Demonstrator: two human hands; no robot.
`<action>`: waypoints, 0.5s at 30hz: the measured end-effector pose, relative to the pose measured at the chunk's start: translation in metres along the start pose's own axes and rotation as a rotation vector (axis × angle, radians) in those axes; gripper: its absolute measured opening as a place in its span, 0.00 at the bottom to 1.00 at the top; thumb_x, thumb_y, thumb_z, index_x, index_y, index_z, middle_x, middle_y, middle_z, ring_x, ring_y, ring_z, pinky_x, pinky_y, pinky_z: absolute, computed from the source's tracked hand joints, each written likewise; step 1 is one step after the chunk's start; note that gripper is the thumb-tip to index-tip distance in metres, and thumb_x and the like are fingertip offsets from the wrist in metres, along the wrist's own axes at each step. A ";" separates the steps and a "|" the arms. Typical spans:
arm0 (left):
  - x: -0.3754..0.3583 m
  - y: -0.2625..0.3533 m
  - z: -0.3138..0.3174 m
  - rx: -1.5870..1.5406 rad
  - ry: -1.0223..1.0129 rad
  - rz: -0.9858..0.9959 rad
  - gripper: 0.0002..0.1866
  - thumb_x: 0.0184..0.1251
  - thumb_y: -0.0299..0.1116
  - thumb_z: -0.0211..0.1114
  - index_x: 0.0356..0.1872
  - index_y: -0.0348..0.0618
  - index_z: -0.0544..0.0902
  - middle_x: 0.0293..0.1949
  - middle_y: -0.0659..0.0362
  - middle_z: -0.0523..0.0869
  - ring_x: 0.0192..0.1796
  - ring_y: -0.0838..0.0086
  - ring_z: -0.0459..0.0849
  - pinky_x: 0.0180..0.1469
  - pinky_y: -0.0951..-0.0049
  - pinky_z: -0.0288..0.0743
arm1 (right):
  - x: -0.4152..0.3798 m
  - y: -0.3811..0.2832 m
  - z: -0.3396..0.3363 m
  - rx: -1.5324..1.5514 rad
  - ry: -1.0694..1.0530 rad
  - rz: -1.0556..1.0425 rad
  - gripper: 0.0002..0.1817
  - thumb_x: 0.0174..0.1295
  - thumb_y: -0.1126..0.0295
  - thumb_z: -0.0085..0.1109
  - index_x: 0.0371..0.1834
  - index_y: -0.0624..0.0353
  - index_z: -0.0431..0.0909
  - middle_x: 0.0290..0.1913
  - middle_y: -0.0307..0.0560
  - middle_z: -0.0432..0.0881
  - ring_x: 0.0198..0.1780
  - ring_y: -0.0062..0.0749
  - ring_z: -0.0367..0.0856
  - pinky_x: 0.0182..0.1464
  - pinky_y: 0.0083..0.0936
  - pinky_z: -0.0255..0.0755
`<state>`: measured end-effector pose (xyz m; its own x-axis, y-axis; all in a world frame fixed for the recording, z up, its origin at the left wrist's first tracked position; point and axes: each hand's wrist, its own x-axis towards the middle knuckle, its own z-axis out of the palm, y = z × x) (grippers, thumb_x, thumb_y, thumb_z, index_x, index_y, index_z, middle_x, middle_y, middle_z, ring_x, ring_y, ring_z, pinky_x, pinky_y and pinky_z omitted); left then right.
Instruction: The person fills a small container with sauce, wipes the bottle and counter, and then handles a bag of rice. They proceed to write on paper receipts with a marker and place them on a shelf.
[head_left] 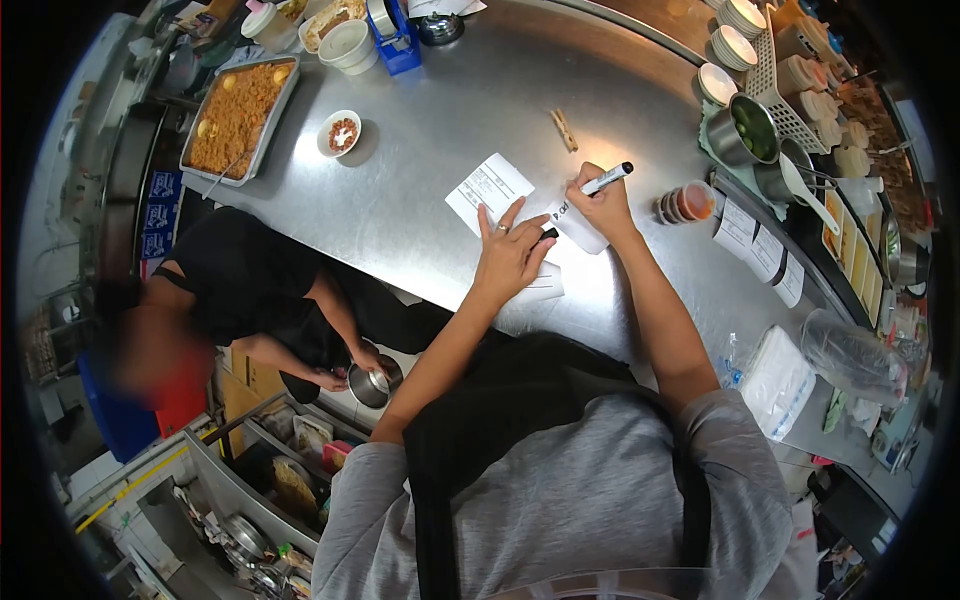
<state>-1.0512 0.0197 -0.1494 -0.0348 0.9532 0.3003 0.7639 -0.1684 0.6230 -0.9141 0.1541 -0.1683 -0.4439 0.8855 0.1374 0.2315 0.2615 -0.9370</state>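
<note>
My right hand (603,205) is closed around a marker (608,178), over a small white item with black writing (577,228) on the steel counter. Just to its left, my left hand (510,252) has its fingers spread, with a black marker cap (549,234) held near the thumb and index finger. Under the left fingertips lies a printed paper slip (489,190). Another white slip (543,283) is partly covered by the left hand. A wooden clothespin (564,130) rests above the right hand.
Stacked sauce cups (686,203) stand right of my right hand, near more slips (750,240). A rice tray (240,118) and a small bowl (339,133) sit at left. A co-worker (240,280) bends at lower left, holding a metal pot (375,384).
</note>
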 end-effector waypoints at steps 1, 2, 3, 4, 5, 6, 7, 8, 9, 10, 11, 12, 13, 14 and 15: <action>-0.001 0.000 0.000 -0.002 -0.002 -0.002 0.11 0.60 0.38 0.59 0.38 0.43 0.81 0.45 0.63 0.82 0.63 0.59 0.66 0.63 0.36 0.31 | 0.000 0.001 0.000 0.006 0.003 0.013 0.12 0.47 0.72 0.58 0.14 0.60 0.64 0.11 0.37 0.61 0.16 0.17 0.59 0.19 0.20 0.53; 0.000 0.000 0.000 0.002 -0.005 -0.002 0.11 0.60 0.37 0.59 0.39 0.43 0.81 0.44 0.63 0.82 0.63 0.60 0.66 0.64 0.39 0.31 | -0.001 0.002 0.000 0.005 0.002 0.017 0.12 0.47 0.72 0.58 0.14 0.60 0.64 0.11 0.37 0.61 0.16 0.17 0.59 0.19 0.20 0.53; 0.000 0.000 0.000 0.007 -0.006 0.000 0.11 0.59 0.36 0.59 0.40 0.43 0.81 0.44 0.63 0.83 0.64 0.61 0.66 0.64 0.41 0.30 | -0.002 0.002 -0.001 -0.020 0.007 0.001 0.12 0.47 0.72 0.58 0.14 0.60 0.64 0.11 0.37 0.61 0.16 0.17 0.59 0.19 0.20 0.53; 0.001 0.000 0.000 0.007 -0.005 -0.003 0.11 0.59 0.36 0.59 0.40 0.43 0.81 0.44 0.63 0.83 0.64 0.61 0.66 0.64 0.41 0.30 | -0.002 0.003 -0.001 -0.045 0.010 -0.016 0.12 0.47 0.73 0.57 0.15 0.60 0.64 0.12 0.37 0.61 0.16 0.17 0.59 0.19 0.20 0.53; 0.000 0.000 0.000 0.004 0.000 -0.001 0.11 0.59 0.36 0.59 0.40 0.43 0.81 0.44 0.63 0.83 0.64 0.61 0.66 0.64 0.41 0.30 | -0.001 0.003 0.000 -0.043 0.007 -0.013 0.12 0.47 0.73 0.57 0.15 0.60 0.64 0.12 0.37 0.61 0.16 0.17 0.59 0.19 0.20 0.53; 0.000 0.000 -0.001 0.002 0.004 0.003 0.11 0.59 0.36 0.59 0.40 0.43 0.81 0.44 0.63 0.83 0.64 0.61 0.66 0.64 0.41 0.30 | -0.001 0.004 0.001 -0.023 0.013 -0.004 0.11 0.48 0.73 0.57 0.15 0.59 0.65 0.12 0.36 0.62 0.16 0.17 0.59 0.19 0.20 0.53; 0.000 0.000 -0.001 0.002 0.001 0.001 0.11 0.59 0.36 0.59 0.40 0.43 0.81 0.44 0.63 0.83 0.64 0.61 0.66 0.64 0.41 0.30 | -0.001 0.004 0.001 -0.004 0.020 0.004 0.11 0.48 0.73 0.57 0.15 0.59 0.65 0.12 0.36 0.62 0.17 0.17 0.60 0.19 0.20 0.53; 0.000 0.000 -0.001 0.003 -0.001 -0.001 0.11 0.59 0.36 0.60 0.40 0.43 0.81 0.44 0.63 0.83 0.63 0.61 0.66 0.64 0.41 0.30 | -0.001 0.003 0.001 -0.003 0.020 0.006 0.11 0.48 0.73 0.57 0.15 0.59 0.65 0.12 0.36 0.62 0.17 0.17 0.60 0.19 0.20 0.53; 0.001 0.000 -0.001 0.004 -0.002 -0.003 0.11 0.59 0.36 0.60 0.39 0.43 0.81 0.44 0.63 0.83 0.63 0.61 0.66 0.64 0.42 0.30 | -0.001 0.001 0.000 0.031 0.024 0.002 0.10 0.48 0.73 0.57 0.15 0.59 0.65 0.12 0.35 0.62 0.17 0.17 0.60 0.20 0.19 0.54; 0.001 0.000 -0.001 0.003 -0.002 -0.003 0.11 0.59 0.36 0.60 0.39 0.43 0.81 0.44 0.63 0.83 0.63 0.61 0.66 0.64 0.42 0.30 | -0.001 0.000 0.000 0.064 0.027 -0.001 0.10 0.48 0.73 0.57 0.16 0.59 0.65 0.12 0.35 0.63 0.17 0.16 0.60 0.20 0.19 0.54; 0.001 0.000 -0.001 0.010 -0.003 -0.003 0.11 0.59 0.36 0.60 0.39 0.43 0.81 0.44 0.63 0.83 0.63 0.61 0.66 0.64 0.42 0.30 | -0.001 0.000 -0.001 0.065 0.027 0.000 0.10 0.48 0.73 0.57 0.16 0.59 0.65 0.12 0.35 0.63 0.17 0.16 0.60 0.20 0.19 0.54; 0.001 0.001 -0.001 0.016 -0.005 -0.002 0.11 0.59 0.36 0.60 0.39 0.43 0.81 0.44 0.63 0.83 0.63 0.61 0.66 0.64 0.42 0.30 | -0.002 0.000 -0.001 0.098 -0.001 0.012 0.10 0.47 0.72 0.58 0.16 0.59 0.66 0.12 0.34 0.63 0.18 0.17 0.61 0.20 0.19 0.55; 0.001 0.001 -0.001 0.015 -0.006 -0.002 0.11 0.59 0.36 0.60 0.39 0.43 0.81 0.44 0.63 0.83 0.63 0.61 0.66 0.64 0.42 0.30 | -0.002 -0.001 -0.002 0.132 -0.030 0.024 0.10 0.47 0.71 0.59 0.16 0.59 0.67 0.13 0.34 0.64 0.18 0.17 0.62 0.21 0.18 0.55; 0.001 0.001 -0.001 0.015 -0.006 -0.005 0.11 0.59 0.36 0.60 0.39 0.43 0.81 0.44 0.63 0.83 0.63 0.61 0.66 0.64 0.42 0.30 | -0.002 -0.002 -0.002 0.131 -0.029 0.025 0.10 0.47 0.71 0.59 0.16 0.59 0.67 0.13 0.34 0.64 0.18 0.17 0.62 0.21 0.18 0.55; 0.001 0.001 0.000 0.015 -0.005 -0.007 0.11 0.59 0.36 0.59 0.39 0.43 0.81 0.45 0.63 0.83 0.63 0.61 0.66 0.64 0.41 0.30 | -0.004 -0.003 -0.003 0.078 -0.077 0.052 0.11 0.46 0.70 0.60 0.16 0.59 0.68 0.13 0.34 0.65 0.18 0.17 0.62 0.21 0.18 0.56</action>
<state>-1.0508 0.0203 -0.1482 -0.0366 0.9557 0.2920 0.7731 -0.1581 0.6143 -0.9107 0.1510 -0.1651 -0.4992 0.8640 0.0655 0.1896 0.1827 -0.9647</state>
